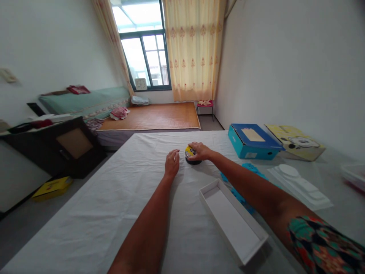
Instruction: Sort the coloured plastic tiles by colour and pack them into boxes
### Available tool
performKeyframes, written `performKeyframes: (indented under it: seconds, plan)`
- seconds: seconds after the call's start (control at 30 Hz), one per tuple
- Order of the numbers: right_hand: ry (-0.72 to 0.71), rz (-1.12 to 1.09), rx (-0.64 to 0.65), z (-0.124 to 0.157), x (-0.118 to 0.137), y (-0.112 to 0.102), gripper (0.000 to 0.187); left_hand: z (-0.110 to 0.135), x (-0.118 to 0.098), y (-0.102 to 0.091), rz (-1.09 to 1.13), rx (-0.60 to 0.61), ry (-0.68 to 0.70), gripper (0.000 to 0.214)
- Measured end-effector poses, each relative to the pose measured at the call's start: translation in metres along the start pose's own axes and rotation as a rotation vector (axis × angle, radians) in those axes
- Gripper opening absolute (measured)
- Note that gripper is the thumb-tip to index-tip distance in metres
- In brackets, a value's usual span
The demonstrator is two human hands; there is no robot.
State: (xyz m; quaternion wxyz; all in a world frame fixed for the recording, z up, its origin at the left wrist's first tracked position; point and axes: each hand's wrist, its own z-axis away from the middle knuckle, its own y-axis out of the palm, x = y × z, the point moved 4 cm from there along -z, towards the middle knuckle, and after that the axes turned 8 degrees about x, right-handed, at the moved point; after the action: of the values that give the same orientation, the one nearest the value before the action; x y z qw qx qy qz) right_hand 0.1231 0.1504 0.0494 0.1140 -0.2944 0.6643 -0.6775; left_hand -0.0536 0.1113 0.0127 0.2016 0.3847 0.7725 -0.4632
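Observation:
On the white-covered table stands a small round container [189, 153] with a yellow patterned upper part and a black base. My right hand [202, 150] is closed round its right side and top, covering part of it. Just to the left, my left hand [172, 161] rests near the tabletop with fingers extended and nothing in them; a small gap separates it from the container. Nearer to me, a long shallow white box tray [232, 220] lies with its open side up. Bright blue pieces [251, 167] lie partly hidden under my right forearm.
At the right stand a blue box [255, 141] and a yellow cartoon box [296, 142]. A white moulded plastic insert [299, 186] lies in front of them, with a clear container [353, 175] at the far right edge. Beyond the table [114, 198] is a bed [162, 116].

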Motion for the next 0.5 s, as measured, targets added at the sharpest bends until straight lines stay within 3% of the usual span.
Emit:
performKeyframes:
  seconds: [0.07, 0.2, 0.33, 0.5]
  plan:
    - [0.052, 0.014, 0.012, -0.006, 0.002, 0.005, 0.079, 0.002, 0.001, 0.006, 0.006, 0.047, -0.019, 0.031]
    - [0.124, -0.074, -0.026, -0.009, -0.006, -0.004, 0.073, 0.001, 0.0, 0.019, 0.044, 0.144, -0.101, 0.037]
    - [0.089, -0.183, -0.043, -0.008, -0.014, -0.009, 0.072, 0.003, -0.003, 0.028, 0.135, 0.195, -0.123, 0.053]
    - [0.022, -0.195, -0.055, -0.004, -0.011, 0.001, 0.074, 0.006, -0.003, 0.029, 0.228, 0.182, -0.122, 0.07]
